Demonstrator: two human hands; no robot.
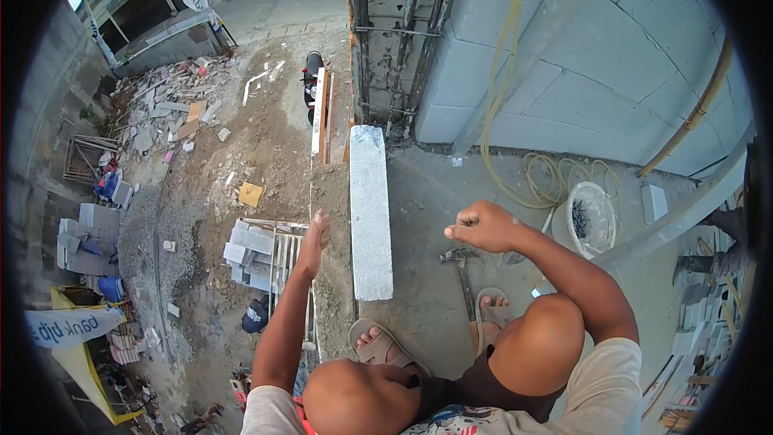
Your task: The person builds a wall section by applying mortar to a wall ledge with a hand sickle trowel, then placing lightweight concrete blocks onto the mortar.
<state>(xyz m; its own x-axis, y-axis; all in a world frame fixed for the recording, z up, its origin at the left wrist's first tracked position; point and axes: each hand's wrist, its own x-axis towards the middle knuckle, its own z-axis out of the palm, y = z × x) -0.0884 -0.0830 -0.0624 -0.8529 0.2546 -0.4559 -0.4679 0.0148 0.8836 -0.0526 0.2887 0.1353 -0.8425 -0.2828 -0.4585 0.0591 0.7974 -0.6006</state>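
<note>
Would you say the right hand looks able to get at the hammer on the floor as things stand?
Probably yes. The hammer lies uncovered on the floor just below the right hand, beside the sandalled foot, and nothing lies between them. The hand is closed in a fist.

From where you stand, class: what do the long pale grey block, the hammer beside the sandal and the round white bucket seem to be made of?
Long pale grey block: likely lightweight concrete; matte, speckled, sharp-edged.
Hammer: dark, dull metal head; slim handle, steel or wood, unclear.
Round white bucket: probably plastic; thin, smooth, slightly translucent wall.
</note>
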